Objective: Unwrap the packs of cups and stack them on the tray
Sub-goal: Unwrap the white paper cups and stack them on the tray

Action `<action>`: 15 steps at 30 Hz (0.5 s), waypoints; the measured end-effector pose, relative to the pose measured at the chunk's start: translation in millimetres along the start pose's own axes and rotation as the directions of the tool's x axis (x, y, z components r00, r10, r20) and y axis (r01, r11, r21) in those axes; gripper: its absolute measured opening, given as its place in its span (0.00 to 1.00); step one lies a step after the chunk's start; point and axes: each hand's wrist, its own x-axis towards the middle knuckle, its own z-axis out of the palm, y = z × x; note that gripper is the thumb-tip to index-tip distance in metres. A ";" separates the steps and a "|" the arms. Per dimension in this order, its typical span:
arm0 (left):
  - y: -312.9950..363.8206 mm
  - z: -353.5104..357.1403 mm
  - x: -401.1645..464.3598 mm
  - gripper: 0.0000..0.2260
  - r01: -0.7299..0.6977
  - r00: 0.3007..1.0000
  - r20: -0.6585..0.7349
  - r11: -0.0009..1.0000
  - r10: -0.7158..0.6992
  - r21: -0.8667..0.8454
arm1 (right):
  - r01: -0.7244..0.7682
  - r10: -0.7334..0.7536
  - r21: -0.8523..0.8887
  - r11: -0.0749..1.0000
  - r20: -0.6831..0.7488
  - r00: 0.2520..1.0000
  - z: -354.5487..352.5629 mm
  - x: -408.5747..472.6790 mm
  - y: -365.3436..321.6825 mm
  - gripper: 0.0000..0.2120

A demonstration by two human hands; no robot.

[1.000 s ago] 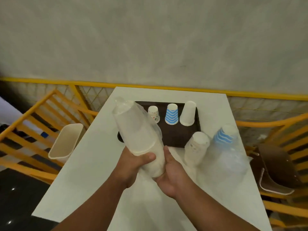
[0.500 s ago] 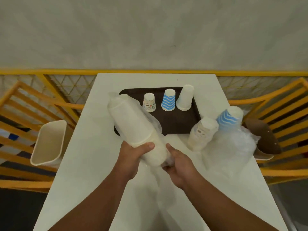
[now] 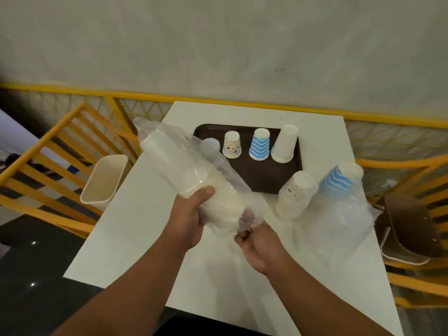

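My left hand (image 3: 188,218) grips a pack of white cups (image 3: 184,173) in clear plastic wrap, tilted up to the left above the table. At the pack's lower end my right hand (image 3: 260,246) pinches the loose wrap (image 3: 249,217). A dark brown tray (image 3: 244,168) at the table's far side holds three upside-down cup stacks: a patterned one (image 3: 232,144), a blue-striped one (image 3: 260,144) and a taller white one (image 3: 284,144). Two wrapped packs stand at the right, one patterned (image 3: 295,195), one blue-striped (image 3: 339,180).
The white table (image 3: 150,238) stands against a grey wall. A cream bin (image 3: 104,181) sits at its left beside yellow railings (image 3: 48,151). A brown chair (image 3: 407,229) is at the right. Crumpled clear plastic (image 3: 339,221) lies around the right packs.
My right hand has slid off the pack's bottom end and moved lower, now pinching the wrap. The wrap is looser around the pack's lower end. The camera view has shifted.
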 end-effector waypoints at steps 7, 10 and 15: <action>-10.8 -5.7 2.6 0.31 0.036 0.996 0.072 0.991 -0.046 0.132 | 0.034 -0.023 -0.055 0.998 0.204 0.979 31.6 -5.0 -4.0 0.31; -2.3 -18.5 12.0 0.30 -0.031 0.984 0.175 0.971 -0.012 0.237 | 0.363 -0.344 0.053 0.930 -0.217 0.914 72.0 -0.7 5.1 0.29; -4.1 -53.9 35.2 0.40 -0.059 0.991 0.135 0.879 -0.006 0.472 | 0.064 -0.046 0.108 0.992 -0.160 0.986 54.9 24.9 40.2 0.17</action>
